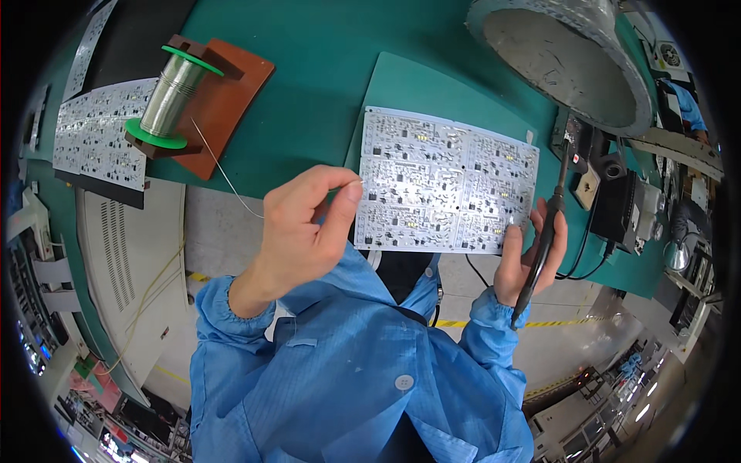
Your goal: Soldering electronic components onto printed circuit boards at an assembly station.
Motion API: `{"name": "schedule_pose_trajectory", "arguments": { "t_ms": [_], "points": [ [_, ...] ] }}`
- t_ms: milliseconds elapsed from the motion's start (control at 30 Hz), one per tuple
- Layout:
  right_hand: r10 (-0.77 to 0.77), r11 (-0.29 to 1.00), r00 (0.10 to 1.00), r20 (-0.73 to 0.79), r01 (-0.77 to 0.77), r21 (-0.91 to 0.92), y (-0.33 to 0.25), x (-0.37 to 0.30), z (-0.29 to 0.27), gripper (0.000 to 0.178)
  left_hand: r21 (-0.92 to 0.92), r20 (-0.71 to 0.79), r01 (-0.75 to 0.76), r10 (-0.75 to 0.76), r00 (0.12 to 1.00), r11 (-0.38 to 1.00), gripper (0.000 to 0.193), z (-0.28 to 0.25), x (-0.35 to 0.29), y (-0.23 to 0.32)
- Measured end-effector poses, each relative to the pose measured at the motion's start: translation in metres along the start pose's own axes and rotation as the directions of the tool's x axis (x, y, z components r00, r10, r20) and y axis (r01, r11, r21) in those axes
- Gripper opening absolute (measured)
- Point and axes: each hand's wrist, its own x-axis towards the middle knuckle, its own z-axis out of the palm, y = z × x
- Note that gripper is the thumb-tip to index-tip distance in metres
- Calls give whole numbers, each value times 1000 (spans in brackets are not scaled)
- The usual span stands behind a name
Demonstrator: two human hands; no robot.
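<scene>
A white circuit board panel, covered with small components, lies before me on a green sheet, its near edge reaching past the table. My left hand is closed in a pinch on thin solder wire beside the panel's left edge. That wire runs back to a spool of solder with green flanges. My right hand wraps round the dark handle of a soldering iron, whose tip end points away from me. The right fingers also touch the panel's near right corner.
The spool sits in a brown stand. More populated panels lie at the far left. A wide grey fume duct hangs at the far right. Beside the iron are a black box with cables and a tan sponge.
</scene>
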Motion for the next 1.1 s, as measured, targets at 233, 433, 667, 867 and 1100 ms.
{"name": "schedule_pose_trajectory", "arguments": {
  "t_ms": [233,433,667,867,1100],
  "points": [
    [-67,991,998,22,69,-111,-2,1,-8,58,-17,-56,-42,41,998,999,3,-3,4,-4],
    [-203,975,979,13,201,99,-36,8,2,30,53,-17,-283,284,959,958,11,-3,13,-8],
    [-322,930,897,304,238,282,-75,21,25,11,-7,15,-324,324,946,946,15,1,12,-13],
    [-329,931,867,374,231,282,-77,26,32,13,-31,11,-312,312,950,950,15,1,13,-15],
    [-339,924,859,384,227,308,-76,27,32,17,-9,25,-304,304,952,953,15,2,13,-15]
  ]
}}
